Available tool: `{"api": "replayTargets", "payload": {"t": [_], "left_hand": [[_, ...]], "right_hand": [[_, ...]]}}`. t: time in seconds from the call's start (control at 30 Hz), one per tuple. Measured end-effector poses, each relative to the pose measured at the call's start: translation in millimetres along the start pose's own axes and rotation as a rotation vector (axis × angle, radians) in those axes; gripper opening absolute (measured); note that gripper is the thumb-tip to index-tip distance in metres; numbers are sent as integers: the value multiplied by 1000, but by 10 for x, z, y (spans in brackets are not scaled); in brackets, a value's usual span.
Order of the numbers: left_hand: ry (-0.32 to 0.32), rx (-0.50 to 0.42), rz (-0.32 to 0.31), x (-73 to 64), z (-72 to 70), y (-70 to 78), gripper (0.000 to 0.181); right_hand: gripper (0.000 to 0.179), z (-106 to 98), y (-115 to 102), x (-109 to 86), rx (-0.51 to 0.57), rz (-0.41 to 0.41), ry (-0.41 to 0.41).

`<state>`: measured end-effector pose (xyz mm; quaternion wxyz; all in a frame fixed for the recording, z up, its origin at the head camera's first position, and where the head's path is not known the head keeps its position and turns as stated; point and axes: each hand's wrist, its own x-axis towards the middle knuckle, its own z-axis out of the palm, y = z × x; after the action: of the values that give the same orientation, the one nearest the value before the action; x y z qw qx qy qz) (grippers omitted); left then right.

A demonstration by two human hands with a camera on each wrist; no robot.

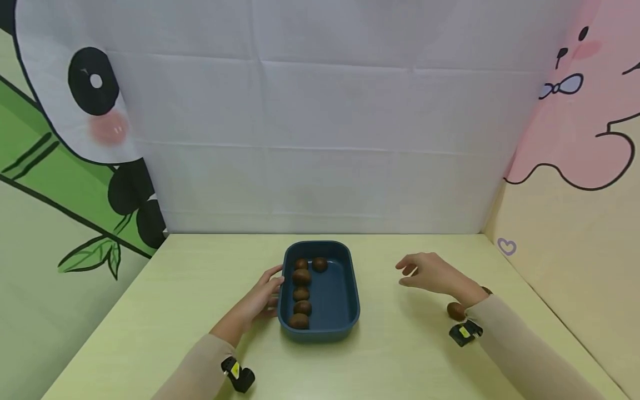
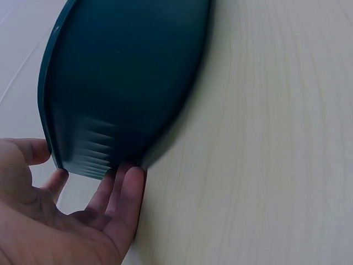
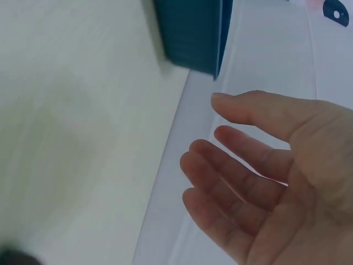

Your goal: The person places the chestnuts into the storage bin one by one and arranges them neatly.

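Here, from the head, the left hand point(image 1: 261, 294) lies against the left side of a blue tray point(image 1: 332, 294) on the table point(image 1: 380, 355), fingers spread, some lost in shadow beside the wall. Six brown balls point(image 1: 301, 276) lie inside, five along the left side and one beside the far end. The right hand point(image 1: 429, 271) hangs empty to the tray's right, well apart, fingers loosely bent. Near its wrist a loose ball point(image 1: 455, 311) sits partly covered; a brown bit behind is too hidden to name.

The left wrist view shows the contact better: fingertips on the tray's outer wall, beside faint ridges point(image 2: 96, 149). The tray is cut off and its contents are out of sight.

From the right wrist, the palm shows, thumb wide of the fingers; only a tray corner appears, and a dark, blurred patch point(image 3: 16, 257) at the lower left is unclear.
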<state>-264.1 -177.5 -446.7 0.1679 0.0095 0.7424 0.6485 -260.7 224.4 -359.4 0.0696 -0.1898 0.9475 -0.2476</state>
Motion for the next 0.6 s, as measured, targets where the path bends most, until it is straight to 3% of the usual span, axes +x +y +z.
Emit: {"api": "replayTargets", "payload": {"t": [0.37,0.6], "left_hand": [[-2,0,2,8,7,0,56],[6,17,2,0,-4,-4,56]], "right_hand": [[31,-22,651,-575,-64,82,15],[33,39,889,-717,-86,108,-11]]}}
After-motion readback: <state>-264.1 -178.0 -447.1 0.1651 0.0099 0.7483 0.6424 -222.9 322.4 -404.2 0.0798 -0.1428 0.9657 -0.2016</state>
